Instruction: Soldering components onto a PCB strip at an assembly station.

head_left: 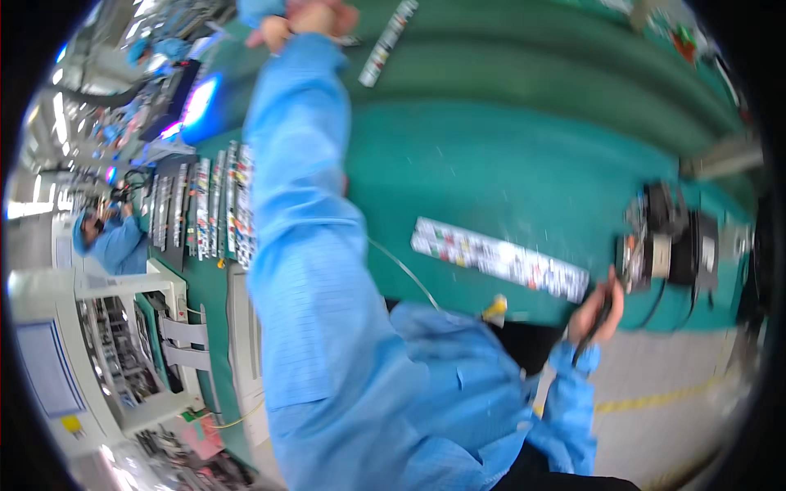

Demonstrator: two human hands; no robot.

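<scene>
Two hands: left hand (319,18) is reaching out to the upper edge; right hand (604,309) is sitting low on the right.
Left grip: blur and edge are cutting it off, so I cannot tell if fingers are gripping anything.
Left neighbour: another blue sleeve (259,8) is showing just beside it; cannot tell whether they are touching.
Right grip: fingers are wrapping around a slim black tool (604,319), clamped on it; exact type is blurring out.
Populated circuit-board strip (499,258): lying flat on the green mat (491,164), its right end just beside right hand; contact unclear.
Black benchtop device (692,245): standing right of that strip, near right hand.
Far board strip (388,45): lying slanted near left hand.
Board row (205,204): lining up left of the left sleeve (307,245), which is partly covering it.
Co-worker (119,244): sitting or standing farther left, wearing blue.
</scene>
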